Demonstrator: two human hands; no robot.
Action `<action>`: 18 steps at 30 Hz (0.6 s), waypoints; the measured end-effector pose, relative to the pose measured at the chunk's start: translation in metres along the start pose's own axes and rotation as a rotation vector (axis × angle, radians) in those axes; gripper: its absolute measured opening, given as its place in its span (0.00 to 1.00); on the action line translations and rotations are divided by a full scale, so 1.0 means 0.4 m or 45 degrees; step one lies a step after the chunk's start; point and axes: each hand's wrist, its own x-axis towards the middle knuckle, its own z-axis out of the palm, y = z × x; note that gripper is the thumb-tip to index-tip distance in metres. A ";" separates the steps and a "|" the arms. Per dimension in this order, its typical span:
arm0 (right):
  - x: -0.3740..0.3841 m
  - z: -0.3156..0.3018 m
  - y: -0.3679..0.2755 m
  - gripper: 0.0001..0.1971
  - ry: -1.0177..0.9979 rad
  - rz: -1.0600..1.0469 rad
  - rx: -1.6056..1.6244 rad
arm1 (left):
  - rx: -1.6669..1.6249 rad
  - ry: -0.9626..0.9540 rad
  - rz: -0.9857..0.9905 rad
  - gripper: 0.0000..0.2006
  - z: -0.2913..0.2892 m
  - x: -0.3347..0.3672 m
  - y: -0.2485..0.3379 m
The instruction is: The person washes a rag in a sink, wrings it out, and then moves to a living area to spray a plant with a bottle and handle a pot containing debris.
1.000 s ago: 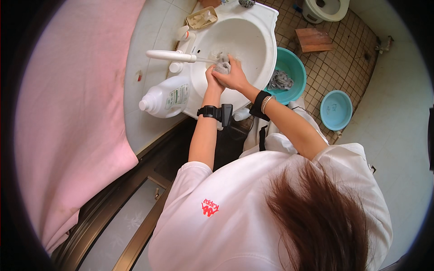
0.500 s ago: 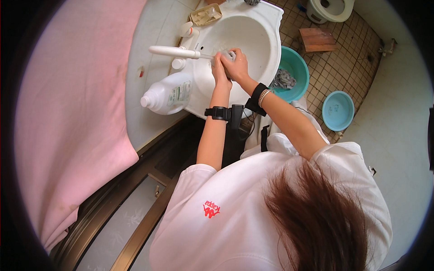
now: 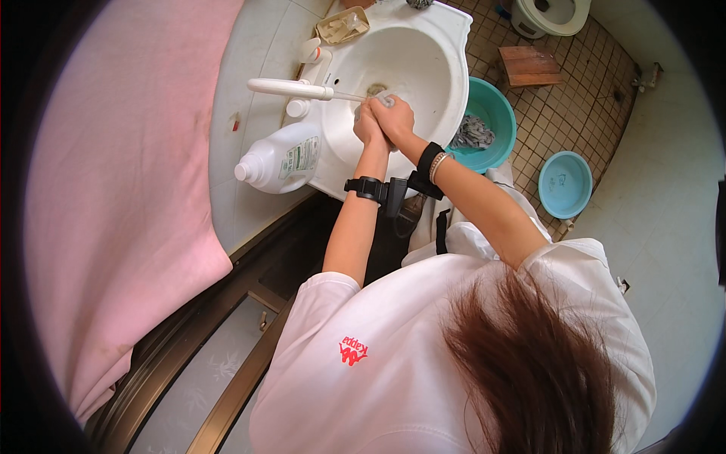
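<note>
Over the white sink (image 3: 437, 87), my left hand (image 3: 367, 125) and my right hand (image 3: 396, 119) are pressed together, fingers wrapped round a wet, greyish cloth (image 3: 386, 99). Only a little of the cloth shows past the fingers; the rest is hidden in the grip. A thin stream of water runs from the white faucet (image 3: 291, 88) to the far side of my hands. A black strap circles each wrist.
A large white detergent bottle (image 3: 283, 159) lies on the sink's left edge. Beyond stands a tan tray (image 3: 344, 26). A teal basin (image 3: 505, 151) holding grey cloth, a light blue basin (image 3: 566, 185), a wooden stool (image 3: 531, 66) and a toilet (image 3: 556, 26) are right. A pink curtain (image 3: 128, 166) hangs left.
Both hands have shifted slightly nearer to me and to the right, and closed more tightly round the cloth. The sink's drain now shows beyond them.
</note>
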 end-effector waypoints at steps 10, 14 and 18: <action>0.018 0.018 0.017 0.20 -0.026 0.158 0.060 | 0.267 -0.044 0.243 0.13 -0.031 0.082 -0.029; 0.034 0.026 0.027 0.23 -0.024 0.289 0.010 | 0.468 -0.141 0.336 0.16 -0.061 0.105 -0.028; 0.066 -0.008 0.054 0.28 -0.284 0.163 0.134 | 0.589 -0.408 0.026 0.23 -0.091 0.092 0.006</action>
